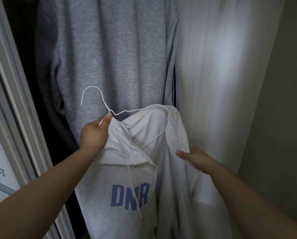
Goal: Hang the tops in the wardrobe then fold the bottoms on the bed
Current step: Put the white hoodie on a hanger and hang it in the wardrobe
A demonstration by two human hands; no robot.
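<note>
Grey marl, the big hanging sweatshirt (113, 54) fills the wardrobe opening, with a white garment (218, 66) hung just to its right and the white door frame (8, 87) at the left edge. In front of both, a pale white hooded top with blue letters DNR (127, 195) hangs half-threaded on a thin white wire hanger (99, 99). The left hand (94, 133) grips the hanger's neck together with the hood fabric; the right hand (194, 157) pinches the top's far shoulder edge, fingers curled round the cloth
</note>
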